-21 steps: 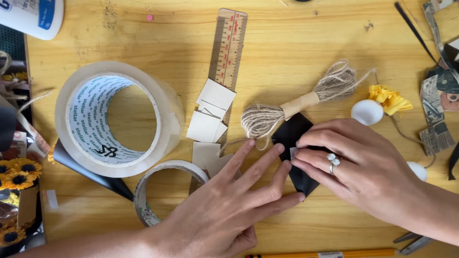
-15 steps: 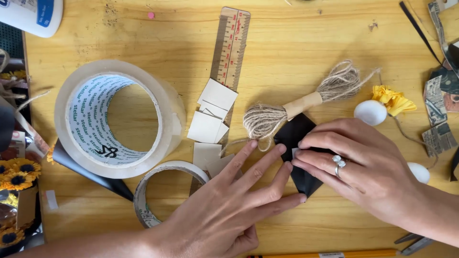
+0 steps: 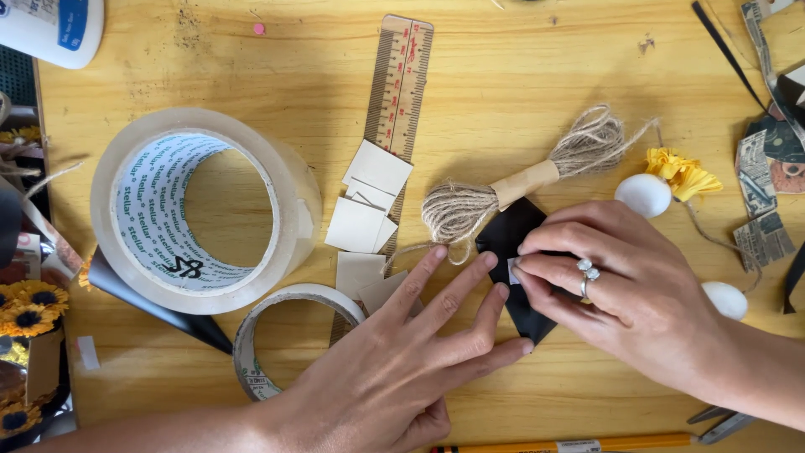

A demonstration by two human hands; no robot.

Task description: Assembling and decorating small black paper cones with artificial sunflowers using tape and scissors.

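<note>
Black paper piece (image 3: 511, 239): long axis diagonal, toward the table's (image 3: 520, 75) near edge; pinched by right hand (image 3: 625, 289); flat, spread left hand (image 3: 402, 369) beside it.

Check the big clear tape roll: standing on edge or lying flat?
Lying flat: the big clear tape roll shows its open core facing up, with table visible through it.

Both hands meet at the centre-right of the frame. The left hand (image 3: 419, 361) reaches up from the bottom edge, palm down, fingers (image 3: 457, 285) spread and laid flat, tips pointing to the upper right. The right hand (image 3: 625, 294) enters from the lower right, wrist angled, its fingers bent and drawn together toward the left, tips close to those of the left hand
</note>
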